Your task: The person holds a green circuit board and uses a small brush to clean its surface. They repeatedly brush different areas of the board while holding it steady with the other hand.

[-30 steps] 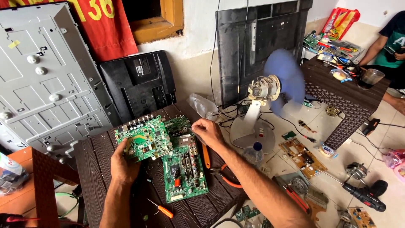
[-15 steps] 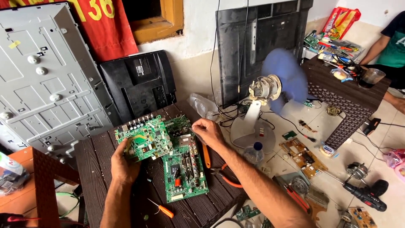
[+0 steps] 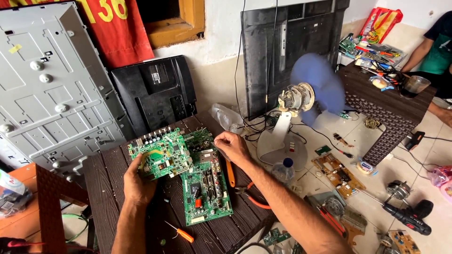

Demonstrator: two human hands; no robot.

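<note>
My left hand (image 3: 138, 181) grips the near edge of a green circuit board (image 3: 160, 153) and holds it tilted above a dark slatted table (image 3: 103, 183). A second, longer green circuit board (image 3: 205, 190) lies flat on the table beside it, partly under the first. My right hand (image 3: 232, 147) rests on the far right corner of that flat board, fingers curled on its edge. Orange-handled pliers (image 3: 249, 195) lie just right of the board. A small orange screwdriver (image 3: 180, 232) lies near the table's front edge.
A grey metal panel (image 3: 47, 89) and a black plastic cover (image 3: 155, 94) lean at the back. A running blue fan (image 3: 310, 91) stands on the floor to the right, among loose boards, a drill (image 3: 409, 217) and cables. Another person (image 3: 438, 47) sits at the far right.
</note>
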